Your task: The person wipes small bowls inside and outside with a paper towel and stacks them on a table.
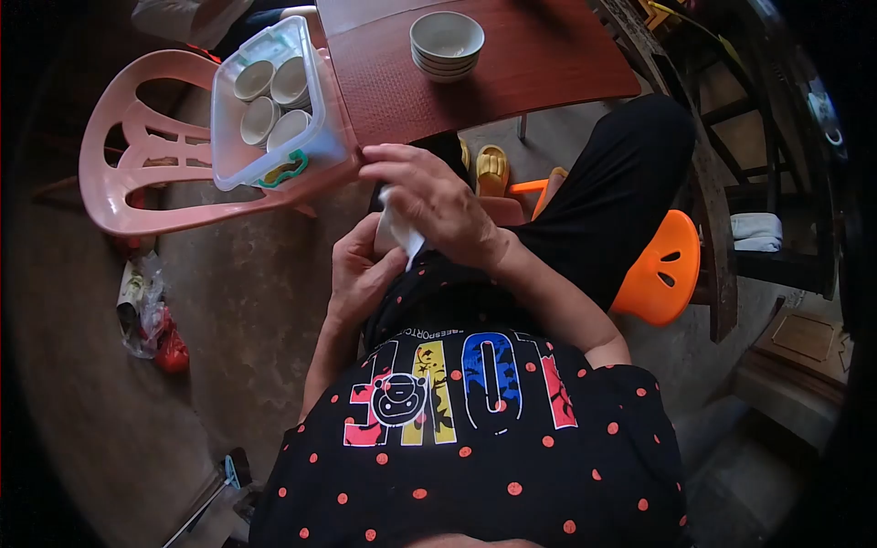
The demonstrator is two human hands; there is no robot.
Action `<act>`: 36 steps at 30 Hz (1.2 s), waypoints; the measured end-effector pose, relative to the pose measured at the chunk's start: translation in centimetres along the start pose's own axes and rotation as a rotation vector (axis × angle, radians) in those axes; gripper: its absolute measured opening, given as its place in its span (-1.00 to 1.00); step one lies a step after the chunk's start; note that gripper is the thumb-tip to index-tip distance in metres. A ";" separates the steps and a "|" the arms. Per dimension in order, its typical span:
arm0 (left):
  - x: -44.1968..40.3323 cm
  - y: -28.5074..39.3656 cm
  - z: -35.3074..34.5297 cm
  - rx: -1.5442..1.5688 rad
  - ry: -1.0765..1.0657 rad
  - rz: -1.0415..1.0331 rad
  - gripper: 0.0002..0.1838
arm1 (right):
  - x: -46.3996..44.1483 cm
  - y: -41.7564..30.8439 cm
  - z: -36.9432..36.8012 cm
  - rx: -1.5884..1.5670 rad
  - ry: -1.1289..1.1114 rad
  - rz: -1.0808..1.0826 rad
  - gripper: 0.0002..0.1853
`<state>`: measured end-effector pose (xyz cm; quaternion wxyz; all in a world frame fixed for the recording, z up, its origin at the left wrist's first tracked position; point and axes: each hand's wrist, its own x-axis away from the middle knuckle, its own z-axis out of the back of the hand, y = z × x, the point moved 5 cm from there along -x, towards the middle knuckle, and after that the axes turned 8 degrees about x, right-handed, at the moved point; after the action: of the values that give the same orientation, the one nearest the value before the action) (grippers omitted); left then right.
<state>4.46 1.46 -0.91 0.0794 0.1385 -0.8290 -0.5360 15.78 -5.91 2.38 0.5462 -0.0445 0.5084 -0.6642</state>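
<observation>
My left hand (359,274) is closed, with the thumb bent toward a crumpled white cloth (402,230) in front of my lap. A pale surface shows between its fingers, but what it belongs to is hidden. Over it, my right hand (434,199) presses the cloth with bent fingers, the foremost ones stretched to the left. Just beyond my hands, a clear plastic bin (222,137) with a green handle holds several stacks of small bowls (259,119). On the reddish-brown table (375,64) stands another stack of white bowls (446,46).
The bin rests on a pink plastic chair (96,173) at the left. An orange stool (662,274) is beside my right leg, with yellow slippers (491,169) under the table. Plastic bags (151,320) lie on the floor; dark wooden furniture (717,219) borders the right.
</observation>
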 end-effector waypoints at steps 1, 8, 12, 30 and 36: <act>0.2 0.3 -0.2 -0.061 -0.013 0.041 -0.73 | 0.2 1.7 -0.3 -0.339 -0.045 -0.237 -0.61; -0.5 -0.5 0.6 -0.011 0.056 -0.084 -0.64 | 0.5 -2.3 -0.3 0.195 -0.037 0.038 -0.64; -0.3 0.3 -0.5 -0.041 0.076 -0.062 -0.69 | 0.7 -1.7 -0.5 0.237 0.000 0.174 -0.67; -0.1 0.9 0.6 0.121 -0.013 -0.044 -0.69 | 0.0 1.8 -0.9 -0.629 -0.070 -0.489 -0.29; -0.2 0.6 0.5 0.049 -0.048 -0.059 -0.54 | -0.8 -3.7 -0.3 0.405 -0.089 0.185 -0.56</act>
<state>4.38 2.17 -0.56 0.0405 0.1520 -0.8390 -0.5209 13.42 -5.51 5.30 0.6246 0.0834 0.3419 -0.6972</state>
